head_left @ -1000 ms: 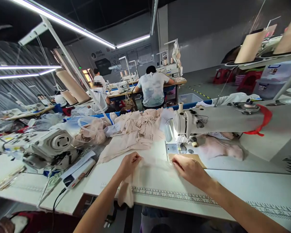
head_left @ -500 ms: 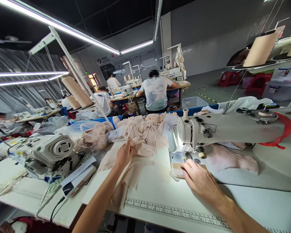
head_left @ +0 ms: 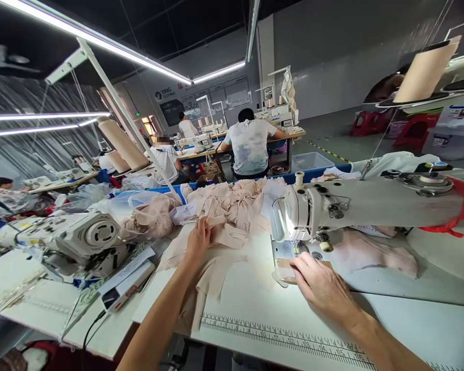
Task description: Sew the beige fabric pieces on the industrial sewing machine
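L hand [head_left: 198, 240] moved fwd to cloth [head_left: 232, 203], well frm tabletop edge [head_left: 235, 345].

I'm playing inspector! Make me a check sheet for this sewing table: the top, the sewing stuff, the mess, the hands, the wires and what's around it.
Surface: white tabletop, printed ruler along the near side.
Job's things: heaped beige cloth; a loose beige strip nearer; sewing machine at the right, its lamp lit.
Clutter: clear plastic bag with beige material inside, at the left.
Hands: left hand at the beige cloth, its exact grip unclear; right hand resting beside the needle area.
Cables: black cable from a white device, hanging over the edge.
Surroundings: co-worker seated ahead; red stools at the right.
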Motion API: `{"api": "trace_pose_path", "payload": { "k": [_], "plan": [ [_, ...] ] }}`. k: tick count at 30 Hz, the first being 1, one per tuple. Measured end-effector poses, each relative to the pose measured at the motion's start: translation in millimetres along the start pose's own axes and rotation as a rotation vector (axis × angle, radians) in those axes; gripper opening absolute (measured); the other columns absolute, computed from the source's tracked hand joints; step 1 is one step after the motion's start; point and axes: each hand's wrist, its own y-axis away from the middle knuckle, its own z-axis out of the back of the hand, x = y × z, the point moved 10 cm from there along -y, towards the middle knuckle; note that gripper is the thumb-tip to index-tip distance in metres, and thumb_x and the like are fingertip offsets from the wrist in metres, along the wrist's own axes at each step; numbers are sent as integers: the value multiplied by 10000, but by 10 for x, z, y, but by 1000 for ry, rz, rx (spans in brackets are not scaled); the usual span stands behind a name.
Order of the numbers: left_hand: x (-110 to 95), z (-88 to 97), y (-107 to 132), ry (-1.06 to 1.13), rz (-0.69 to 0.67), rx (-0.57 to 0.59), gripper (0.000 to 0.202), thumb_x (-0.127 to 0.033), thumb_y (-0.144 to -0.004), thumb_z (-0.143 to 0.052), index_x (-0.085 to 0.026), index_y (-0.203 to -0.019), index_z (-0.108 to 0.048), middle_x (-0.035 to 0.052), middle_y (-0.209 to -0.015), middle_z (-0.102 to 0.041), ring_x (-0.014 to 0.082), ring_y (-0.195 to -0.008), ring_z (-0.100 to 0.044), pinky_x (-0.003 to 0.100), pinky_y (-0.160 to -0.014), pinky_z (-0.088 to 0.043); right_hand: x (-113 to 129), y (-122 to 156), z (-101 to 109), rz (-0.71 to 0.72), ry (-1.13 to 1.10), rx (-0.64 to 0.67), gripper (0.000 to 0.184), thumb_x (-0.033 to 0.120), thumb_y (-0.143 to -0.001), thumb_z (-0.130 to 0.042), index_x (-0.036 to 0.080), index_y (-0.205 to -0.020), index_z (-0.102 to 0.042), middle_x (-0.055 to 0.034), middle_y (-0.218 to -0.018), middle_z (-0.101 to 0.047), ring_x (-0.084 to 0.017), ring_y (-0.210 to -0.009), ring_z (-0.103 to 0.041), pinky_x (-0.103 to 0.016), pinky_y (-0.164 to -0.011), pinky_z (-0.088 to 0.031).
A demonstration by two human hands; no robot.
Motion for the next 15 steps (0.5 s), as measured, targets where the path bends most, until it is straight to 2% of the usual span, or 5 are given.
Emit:
{"api": "trace_pose_path", "payload": {
  "k": [5,9,11,15],
  "plan": [
    [-105,-101,-40,-136,-44,167,462,-67,-946,-465,-156,-1396,-524,186,-1337,-666,269,-1080,-724,348,-824,-590,-8,5,16,7,-1,-19,214,172,-931,-447,270,-849,-619,-35,-790,-587,-191,-614,-573,-345,-581,-425],
    [-197,-122,-98,-230,-76,242,537,-22,-908,-508,-175,-1423,-521,172,-1353,-661,268,-1191,-684,339,-905,-580,14,6,41,23,13,-35,230,171,-938,-436,276,-853,-622,-31,-781,-589,-193,-620,-583,-346,-587,-433],
    [-226,-122,-139,-269,-74,257,532,-29,-923,-499,-156,-1439,-508,181,-1334,-667,266,-1156,-698,330,-885,-581,22,5,35,28,16,-29,228,171,-941,-433,276,-858,-617,-30,-791,-594,-190,-623,-582,-346,-592,-439],
    [-214,-149,-234,-323,-1,296,443,-97,-984,-454,-151,-1417,-525,187,-1315,-673,255,-994,-734,308,-755,-574,13,5,32,10,10,-31,223,153,-933,-433,266,-840,-602,-39,-787,-594,-187,-615,-559,-354,-593,-426]
  ]
}}
